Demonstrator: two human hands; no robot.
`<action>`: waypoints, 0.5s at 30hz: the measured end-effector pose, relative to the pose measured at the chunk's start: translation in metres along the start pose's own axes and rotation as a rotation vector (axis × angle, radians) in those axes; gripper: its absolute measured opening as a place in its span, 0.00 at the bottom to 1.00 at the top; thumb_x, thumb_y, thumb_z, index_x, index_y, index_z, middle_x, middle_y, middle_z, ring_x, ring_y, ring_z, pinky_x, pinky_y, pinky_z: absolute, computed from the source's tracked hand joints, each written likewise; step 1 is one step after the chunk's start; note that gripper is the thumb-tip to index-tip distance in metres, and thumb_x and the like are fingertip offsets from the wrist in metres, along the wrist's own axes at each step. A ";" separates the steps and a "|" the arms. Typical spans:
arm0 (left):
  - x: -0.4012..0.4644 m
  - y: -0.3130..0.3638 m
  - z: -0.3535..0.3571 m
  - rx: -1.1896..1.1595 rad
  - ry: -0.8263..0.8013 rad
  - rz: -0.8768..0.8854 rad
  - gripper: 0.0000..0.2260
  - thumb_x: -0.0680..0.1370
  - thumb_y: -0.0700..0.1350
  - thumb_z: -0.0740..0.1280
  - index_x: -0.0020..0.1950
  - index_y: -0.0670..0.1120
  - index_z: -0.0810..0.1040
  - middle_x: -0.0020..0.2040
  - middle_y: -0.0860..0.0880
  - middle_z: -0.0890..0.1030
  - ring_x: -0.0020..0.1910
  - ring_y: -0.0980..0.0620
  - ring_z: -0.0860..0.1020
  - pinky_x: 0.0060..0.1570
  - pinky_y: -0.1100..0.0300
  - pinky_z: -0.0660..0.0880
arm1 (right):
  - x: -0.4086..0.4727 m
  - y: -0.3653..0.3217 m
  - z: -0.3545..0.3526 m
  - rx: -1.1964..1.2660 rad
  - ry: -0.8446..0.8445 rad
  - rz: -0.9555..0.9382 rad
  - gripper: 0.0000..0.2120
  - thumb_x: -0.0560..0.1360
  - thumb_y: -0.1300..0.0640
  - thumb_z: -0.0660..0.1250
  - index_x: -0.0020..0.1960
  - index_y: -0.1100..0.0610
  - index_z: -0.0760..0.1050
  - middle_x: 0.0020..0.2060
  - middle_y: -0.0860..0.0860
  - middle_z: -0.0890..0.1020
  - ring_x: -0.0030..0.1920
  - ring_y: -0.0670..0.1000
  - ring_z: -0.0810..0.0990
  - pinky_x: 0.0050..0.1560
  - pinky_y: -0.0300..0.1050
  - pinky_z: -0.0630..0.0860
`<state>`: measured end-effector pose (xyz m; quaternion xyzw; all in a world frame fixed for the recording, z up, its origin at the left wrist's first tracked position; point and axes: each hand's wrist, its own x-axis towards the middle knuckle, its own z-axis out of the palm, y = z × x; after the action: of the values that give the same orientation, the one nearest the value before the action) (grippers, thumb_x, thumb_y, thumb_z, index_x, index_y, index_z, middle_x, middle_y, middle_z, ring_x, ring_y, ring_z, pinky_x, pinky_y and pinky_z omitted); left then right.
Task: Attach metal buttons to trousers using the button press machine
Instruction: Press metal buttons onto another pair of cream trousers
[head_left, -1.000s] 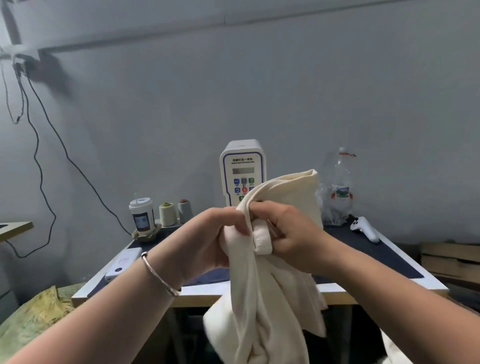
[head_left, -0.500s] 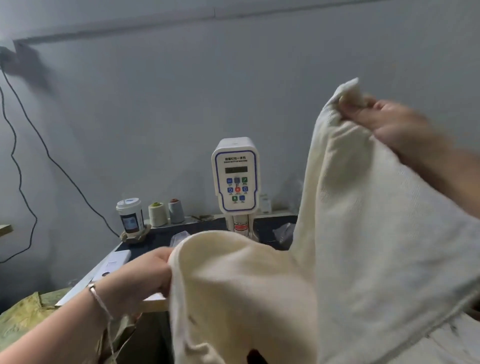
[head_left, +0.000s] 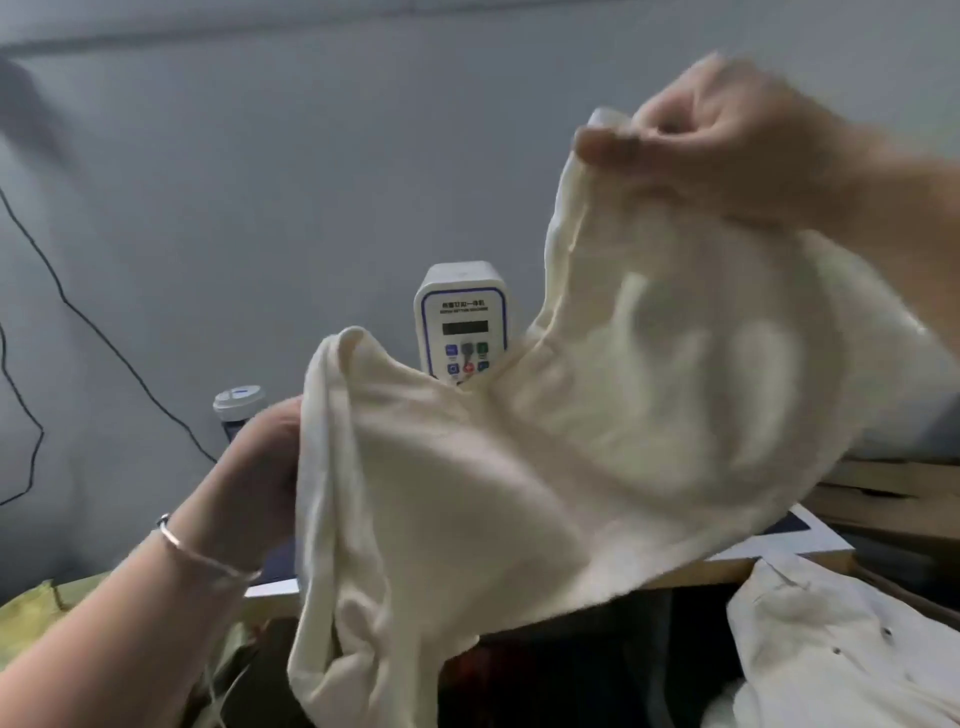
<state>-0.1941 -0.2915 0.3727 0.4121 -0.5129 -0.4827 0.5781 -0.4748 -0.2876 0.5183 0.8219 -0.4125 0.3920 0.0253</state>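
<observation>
The cream trousers (head_left: 519, 467) cover the lower half of the button press machine (head_left: 461, 322) and most of the table (head_left: 779, 545). The right hand (head_left: 727, 140) is a motion-blurred smear, and the cup (head_left: 239, 402) at far left peeks out behind the left hand (head_left: 260, 483), whose fingers are tucked behind the cloth.

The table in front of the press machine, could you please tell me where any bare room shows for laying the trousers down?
Little shows. The trousers, held by both hands, left and right, hide most of the table. A bare strip shows at its right front corner, by the stacked boards. The back left is crowded by the cup beside the press machine.
</observation>
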 end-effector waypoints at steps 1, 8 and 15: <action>0.002 0.010 0.010 0.014 0.013 0.061 0.28 0.75 0.24 0.53 0.19 0.41 0.75 0.19 0.53 0.71 0.17 0.60 0.69 0.19 0.71 0.66 | 0.002 -0.003 0.014 -0.185 -0.057 -0.004 0.35 0.65 0.22 0.58 0.28 0.55 0.68 0.18 0.45 0.64 0.20 0.45 0.62 0.22 0.38 0.59; 0.026 0.036 0.082 -0.070 -0.152 0.043 0.12 0.80 0.31 0.57 0.47 0.35 0.80 0.34 0.41 0.80 0.30 0.47 0.79 0.33 0.59 0.78 | -0.045 -0.002 0.108 -0.145 -0.214 0.002 0.62 0.52 0.26 0.67 0.77 0.39 0.40 0.59 0.44 0.78 0.57 0.53 0.79 0.49 0.46 0.72; 0.032 0.020 0.087 0.156 -0.383 0.233 0.16 0.76 0.36 0.62 0.63 0.34 0.76 0.61 0.34 0.78 0.60 0.43 0.76 0.63 0.50 0.69 | -0.055 0.032 0.126 0.583 0.167 0.311 0.13 0.64 0.55 0.72 0.32 0.63 0.73 0.30 0.48 0.73 0.32 0.46 0.69 0.33 0.42 0.68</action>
<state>-0.2771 -0.3178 0.4097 0.2945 -0.6932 -0.4408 0.4883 -0.4382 -0.3182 0.3852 0.6867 -0.4001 0.5586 -0.2373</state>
